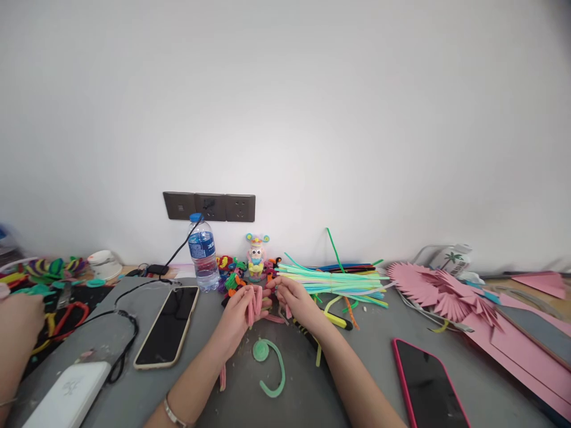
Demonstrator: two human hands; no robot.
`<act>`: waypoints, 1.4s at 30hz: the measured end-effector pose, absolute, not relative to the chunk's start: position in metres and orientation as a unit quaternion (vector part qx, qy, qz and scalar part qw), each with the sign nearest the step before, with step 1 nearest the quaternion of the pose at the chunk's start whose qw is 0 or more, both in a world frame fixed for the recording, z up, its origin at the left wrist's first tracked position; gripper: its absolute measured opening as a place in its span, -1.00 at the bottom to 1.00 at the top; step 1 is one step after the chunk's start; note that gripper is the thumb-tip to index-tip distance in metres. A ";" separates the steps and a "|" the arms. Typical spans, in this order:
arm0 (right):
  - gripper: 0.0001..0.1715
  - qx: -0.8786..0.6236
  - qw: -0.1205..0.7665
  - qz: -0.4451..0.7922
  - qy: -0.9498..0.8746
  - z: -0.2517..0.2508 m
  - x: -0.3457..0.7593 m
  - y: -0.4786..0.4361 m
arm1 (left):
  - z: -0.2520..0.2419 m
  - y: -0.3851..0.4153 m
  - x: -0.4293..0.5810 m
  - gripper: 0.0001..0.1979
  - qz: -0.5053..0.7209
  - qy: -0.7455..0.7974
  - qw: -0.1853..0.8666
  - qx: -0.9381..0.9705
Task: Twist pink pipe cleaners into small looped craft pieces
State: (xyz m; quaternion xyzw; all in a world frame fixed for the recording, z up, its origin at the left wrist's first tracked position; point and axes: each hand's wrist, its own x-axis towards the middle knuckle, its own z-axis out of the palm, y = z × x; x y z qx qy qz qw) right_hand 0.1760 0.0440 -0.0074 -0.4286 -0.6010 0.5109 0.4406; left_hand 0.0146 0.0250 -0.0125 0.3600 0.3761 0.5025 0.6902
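Note:
Folded pink pipe cleaners (254, 304) are held in my left hand (238, 315), its fingers closed round them. Close beside it on the right, my right hand (292, 297) has its fingers bent together near a short pink end (288, 311); whether it grips that end is hard to make out. A pink strip (222, 378) shows beneath my left forearm. On the grey mat below both hands lies a green pipe cleaner (282, 371) with a coiled disc at one end. Behind the hands stands a small figurine (256, 258) among colourful twisted pieces.
A water bottle (204, 255) and a black phone (168, 327) are on the left, with cables and a white power bank (69, 395). Pipe cleaners (334, 282), a pink-cased phone (428, 383) and folded pink paper (450, 297) lie right. Another person's hand (20, 327) is far left.

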 end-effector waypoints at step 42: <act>-0.57 -0.432 0.477 0.417 -0.641 -0.007 0.168 0.045 | -0.015 0.030 0.004 -0.88 0.536 0.488 0.316 0.612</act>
